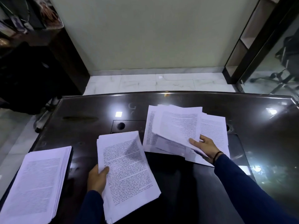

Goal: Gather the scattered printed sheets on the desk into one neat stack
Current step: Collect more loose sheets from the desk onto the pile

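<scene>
- My left hand (96, 179) grips a thick bundle of white printed sheets (127, 173) by its left edge, thumb curled over the top page, the other fingers hidden beneath; the bundle sits tilted over the near middle of the dark glossy desk (84, 126).
- My right hand (204, 147) pinches a few loose white printed pages (178, 125) at their near corner, thumb on top and fingers under, lifting them at a slant above the rest.
- Under those pages lies a scattered heap of white printed sheets (213, 131), fanned out unevenly toward the far right part of the desk, edges pointing different ways.
- A squared-up stack of white printed paper (37, 180) rests at the near left corner of the desk, well apart from my left hand, its top page showing a block of text.
- A thin dark band (217, 155) circles my right wrist, just above my dark blue sleeve (246, 188).
- Two round cable holes show in the desk, one (121, 126) near the far middle, one (228, 127) partly hidden by the heap's right edge.
</scene>
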Tool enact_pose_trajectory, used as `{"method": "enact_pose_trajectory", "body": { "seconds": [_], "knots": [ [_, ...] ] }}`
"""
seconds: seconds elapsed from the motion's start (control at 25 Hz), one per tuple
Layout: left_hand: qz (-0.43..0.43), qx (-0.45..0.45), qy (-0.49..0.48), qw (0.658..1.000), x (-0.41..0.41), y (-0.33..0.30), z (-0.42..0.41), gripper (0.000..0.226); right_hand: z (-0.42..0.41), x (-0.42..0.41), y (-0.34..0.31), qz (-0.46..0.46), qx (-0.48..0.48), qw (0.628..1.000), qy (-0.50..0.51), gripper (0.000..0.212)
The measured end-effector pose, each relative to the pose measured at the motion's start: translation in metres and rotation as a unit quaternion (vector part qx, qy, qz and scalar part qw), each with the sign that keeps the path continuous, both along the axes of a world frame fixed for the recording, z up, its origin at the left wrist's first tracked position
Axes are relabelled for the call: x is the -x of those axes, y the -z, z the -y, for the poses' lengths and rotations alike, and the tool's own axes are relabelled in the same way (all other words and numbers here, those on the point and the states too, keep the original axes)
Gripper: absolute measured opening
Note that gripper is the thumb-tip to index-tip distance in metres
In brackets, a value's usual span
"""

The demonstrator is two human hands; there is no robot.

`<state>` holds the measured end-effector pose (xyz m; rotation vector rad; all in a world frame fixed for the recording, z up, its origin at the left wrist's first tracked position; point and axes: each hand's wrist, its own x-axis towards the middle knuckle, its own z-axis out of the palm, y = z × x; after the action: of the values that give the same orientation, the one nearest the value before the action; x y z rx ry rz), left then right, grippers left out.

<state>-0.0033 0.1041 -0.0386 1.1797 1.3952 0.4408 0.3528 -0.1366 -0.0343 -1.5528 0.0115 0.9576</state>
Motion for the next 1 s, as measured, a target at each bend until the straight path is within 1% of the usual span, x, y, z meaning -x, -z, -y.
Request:
{"method": "enact_pose_trajectory", "body": {
  "seconds": [0.04,0.12,0.2,0.24,0.32,0.4,0.56,0.64,0.68,0.72,0.76,0.8,0.84,0.92,0.96,1.0],
  "knots": [
    [0.01,0.0,0.004,1.0,-0.003,-0.005,0.004,0.022,0.0,0.012,-0.01,0.024,-0.001,0.999,-0.04,0.03],
    [0.04,0.002,-0.002,0.999,-0.014,-0.013,0.012,0.022,-0.005,0.038,-0.027,0.039,-0.015,0.993,-0.114,0.028],
    [0.089,0.025,-0.017,0.996,-0.023,-0.023,0.024,0.023,-0.01,0.066,-0.041,0.08,-0.004,0.977,-0.198,0.025],
    [0.119,0.042,-0.022,0.992,-0.026,-0.027,0.031,0.024,-0.012,0.077,-0.045,0.115,0.016,0.967,-0.226,0.023],
    [0.167,0.075,-0.033,0.983,-0.028,-0.034,0.047,0.028,-0.013,0.096,-0.043,0.171,0.044,0.954,-0.244,0.022],
    [0.19,0.095,-0.056,0.976,-0.026,-0.036,0.058,0.029,-0.009,0.111,-0.033,0.157,0.036,0.96,-0.228,0.026],
    [0.174,0.129,-0.101,0.971,-0.017,-0.031,0.075,0.025,0.003,0.132,-0.018,0.09,-0.017,0.97,-0.225,0.03],
    [0.191,0.176,-0.1,0.961,-0.014,-0.038,0.086,0.037,0.005,0.142,-0.02,0.089,-0.052,0.967,-0.235,0.035],
    [0.199,0.17,-0.08,0.962,-0.011,-0.041,0.09,0.035,0.005,0.148,-0.022,0.09,-0.062,0.965,-0.238,0.036],
    [0.203,0.146,-0.053,0.967,-0.008,-0.042,0.092,0.028,0.006,0.152,-0.025,0.091,-0.065,0.964,-0.24,0.036],
    [0.197,0.114,-0.027,0.973,-0.005,-0.044,0.093,0.026,0.007,0.155,-0.027,0.095,-0.067,0.965,-0.237,0.034],
    [0.199,0.089,-0.006,0.976,-0.002,-0.046,0.092,0.03,0.007,0.156,-0.031,0.114,-0.058,0.967,-0.22,0.032],
    [0.206,0.079,0.008,0.975,0.002,-0.047,0.09,0.032,0.005,0.157,-0.038,0.148,-0.035,0.971,-0.183,0.028],
    [0.227,0.066,0.02,0.972,0.008,-0.052,0.09,0.032,0.003,0.155,-0.05,0.209,0.034,0.975,-0.068,0.027],
    [0.239,0.067,0.018,0.968,0.01,-0.056,0.09,0.031,0.002,0.153,-0.055,0.212,0.046,0.976,-0.032,0.028],
    [0.248,0.069,0.014,0.966,0.012,-0.059,0.091,0.031,0.0,0.151,-0.058,0.204,0.039,0.978,-0.026,0.029]
  ]
}}
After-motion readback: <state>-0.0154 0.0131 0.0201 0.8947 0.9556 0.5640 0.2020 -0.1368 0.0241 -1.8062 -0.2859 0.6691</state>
